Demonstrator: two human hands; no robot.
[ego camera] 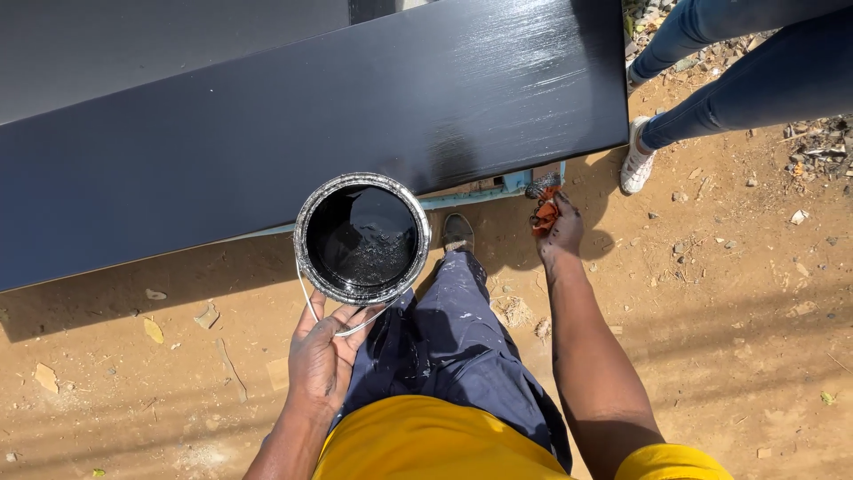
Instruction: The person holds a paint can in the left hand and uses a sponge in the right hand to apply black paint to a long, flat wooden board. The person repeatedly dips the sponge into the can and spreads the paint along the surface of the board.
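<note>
My left hand grips the wire handle of a round metal paint can, holding it up in front of me. The can holds glossy black paint, and its rim is smeared with black. My right hand hangs lower to the right, closed on a paintbrush with an orange handle and dark bristles, just below the near edge of a long board. The board is freshly painted black and shines wet near its right end.
A second black board lies behind the first. A light blue support shows under the board's near edge. Another person's legs in blue jeans and a white shoe stand at the upper right. Sandy ground with scattered debris surrounds me.
</note>
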